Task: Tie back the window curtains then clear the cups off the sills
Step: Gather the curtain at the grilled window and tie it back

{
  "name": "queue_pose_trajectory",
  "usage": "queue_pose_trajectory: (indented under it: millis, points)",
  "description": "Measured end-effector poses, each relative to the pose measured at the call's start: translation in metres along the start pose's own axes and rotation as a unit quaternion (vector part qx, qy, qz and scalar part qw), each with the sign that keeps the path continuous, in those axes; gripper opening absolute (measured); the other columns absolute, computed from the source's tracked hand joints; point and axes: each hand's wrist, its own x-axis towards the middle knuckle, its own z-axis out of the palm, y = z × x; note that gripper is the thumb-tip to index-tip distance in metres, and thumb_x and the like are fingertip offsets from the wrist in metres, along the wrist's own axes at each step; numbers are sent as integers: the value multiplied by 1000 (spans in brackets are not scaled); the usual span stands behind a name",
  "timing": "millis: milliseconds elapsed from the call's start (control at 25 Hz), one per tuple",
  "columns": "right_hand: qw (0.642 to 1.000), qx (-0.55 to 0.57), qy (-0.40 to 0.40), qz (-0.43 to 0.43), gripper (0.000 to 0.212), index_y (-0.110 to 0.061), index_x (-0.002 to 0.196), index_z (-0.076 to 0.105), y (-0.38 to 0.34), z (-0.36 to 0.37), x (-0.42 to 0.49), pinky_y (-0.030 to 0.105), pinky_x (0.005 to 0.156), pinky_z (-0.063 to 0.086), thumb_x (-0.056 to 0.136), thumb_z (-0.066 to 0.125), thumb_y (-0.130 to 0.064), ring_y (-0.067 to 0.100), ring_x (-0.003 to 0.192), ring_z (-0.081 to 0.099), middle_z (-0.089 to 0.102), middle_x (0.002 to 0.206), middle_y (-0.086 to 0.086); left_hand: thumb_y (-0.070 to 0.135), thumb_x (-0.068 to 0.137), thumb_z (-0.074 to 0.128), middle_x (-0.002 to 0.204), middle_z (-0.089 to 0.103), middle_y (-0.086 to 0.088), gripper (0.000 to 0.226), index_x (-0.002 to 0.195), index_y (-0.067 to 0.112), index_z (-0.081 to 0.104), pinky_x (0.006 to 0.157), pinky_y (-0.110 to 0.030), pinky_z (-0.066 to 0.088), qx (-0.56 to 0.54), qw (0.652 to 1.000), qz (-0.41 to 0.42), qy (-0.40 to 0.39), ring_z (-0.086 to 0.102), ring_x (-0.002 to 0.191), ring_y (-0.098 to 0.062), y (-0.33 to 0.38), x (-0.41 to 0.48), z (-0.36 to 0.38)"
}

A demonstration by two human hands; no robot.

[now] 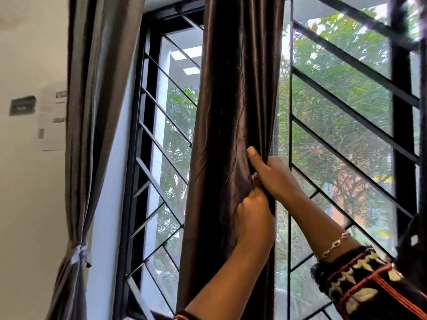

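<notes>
A dark brown satin curtain (233, 93) hangs gathered in front of the window's middle. My right hand (272, 174) grips its right edge, thumb on the front and fingers wrapped behind the fabric. Just below, my left hand (253, 218) grips the same bunched fabric from the front. A second, grey-brown curtain (97, 88) hangs at the left, tied near its lower part with a pale band (79, 252). No cups or sill surface show in this view.
Black window frames with diagonal bars (161, 144) and a mesh screen (342, 125) stand behind the curtains, trees beyond. The left wall (27, 204) carries a paper notice (52, 116) and a small dark plate (22, 105).
</notes>
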Motion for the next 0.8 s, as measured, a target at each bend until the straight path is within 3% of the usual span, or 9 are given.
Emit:
queue_pose_trajectory:
  millis: [120, 200, 320, 400, 480, 560, 680, 760, 800]
  points:
    - [996, -80, 28, -11, 46, -10, 61, 37, 1, 2, 2, 34, 60, 33, 96, 40, -39, 27, 68, 47, 42, 61, 6, -1, 90, 36, 117, 61, -14, 53, 141, 14, 33, 85, -40, 47, -2, 1000, 20, -15, 58, 103, -31, -4, 2, 2]
    - [995, -90, 42, -9, 44, -13, 60, 32, -1, 2, 2, 32, 60, 30, 98, 40, -33, 26, 66, 45, 37, 58, 3, -3, 88, 36, 141, 44, -12, 60, 145, 13, 24, 97, -38, 43, -17, 998, 57, -18, 47, 124, -28, -11, -3, 2]
    - [995, -88, 47, -2, 41, -9, 64, 39, 2, 3, 2, 31, 60, 31, 98, 41, -33, 26, 67, 48, 43, 62, 7, 13, 90, 41, 151, 27, -10, 59, 145, 10, 18, 107, -43, 36, -47, 977, 160, 132, 14, 142, -24, -25, -11, 0]
    - [994, -94, 47, -5, 38, -5, 72, 45, 3, 3, 3, 31, 60, 32, 98, 40, -33, 27, 68, 49, 48, 67, 12, 24, 90, 42, 151, 25, -10, 61, 143, 11, 17, 113, -45, 25, -30, 948, 199, 248, 8, 143, -25, -32, -10, -7]
    - [994, -99, 48, -14, 38, -4, 73, 45, 3, 1, 3, 29, 55, 30, 98, 40, -32, 27, 64, 48, 46, 64, 9, 29, 89, 48, 154, 10, -8, 67, 144, 13, 14, 117, -43, 6, -18, 927, 160, 338, 5, 144, -25, -37, -3, -24]
    - [993, -101, 48, -26, 41, -8, 63, 37, 3, -1, 1, 29, 47, 23, 98, 39, -29, 24, 55, 41, 38, 57, 4, 29, 86, 57, 154, 3, -6, 75, 145, 14, 13, 118, -36, 1, -75, 919, 35, 384, 8, 144, -22, -38, 4, -43]
    - [994, -92, 46, -25, 43, -13, 59, 30, 3, -2, -1, 27, 45, 20, 99, 39, -28, 17, 48, 33, 35, 55, 2, 6, 86, 56, 140, 45, -6, 60, 141, 15, 32, 101, -23, 32, -162, 940, -91, 286, 46, 126, -22, -40, 5, -53]
    - [995, -87, 43, -16, 43, -13, 60, 32, 2, -2, -2, 26, 45, 21, 99, 38, -29, 17, 48, 35, 36, 56, 2, -9, 83, 43, 111, 66, -7, 60, 135, 21, 45, 75, -18, 44, -125, 969, -63, 204, 63, 93, -23, -33, -4, -47]
    - [995, -84, 42, -12, 42, -12, 61, 34, 2, -1, -2, 26, 46, 23, 99, 38, -29, 19, 50, 38, 39, 57, 3, -12, 82, 39, 107, 68, -9, 65, 135, 24, 46, 71, -17, 46, -105, 978, -45, 172, 64, 86, -22, -29, -9, -42]
